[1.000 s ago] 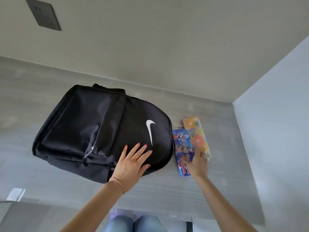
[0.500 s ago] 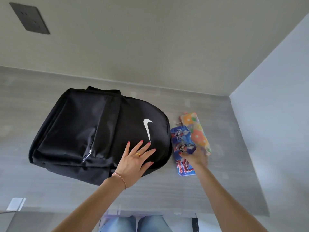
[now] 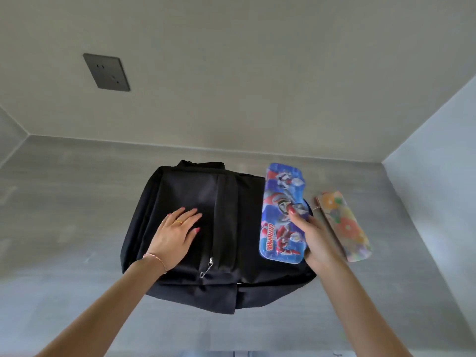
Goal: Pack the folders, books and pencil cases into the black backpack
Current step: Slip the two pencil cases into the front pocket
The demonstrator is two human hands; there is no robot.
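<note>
The blue pencil case [image 3: 282, 215] was gripped by the right hand [image 3: 313, 238] above the black backpack [image 3: 219, 228], hiding its right part. The left hand [image 3: 175, 234] lay flat on it; the floral case [image 3: 343, 225] was partly hidden.

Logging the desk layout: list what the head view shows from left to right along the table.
left hand flat on the black backpack → blue cartoon pencil case → right hand gripping it → floral pencil case lying on the table

Her left hand [image 3: 175, 234] lies flat, fingers spread; her right hand [image 3: 313, 237] is raised, thumb and fingers pinching.
</note>
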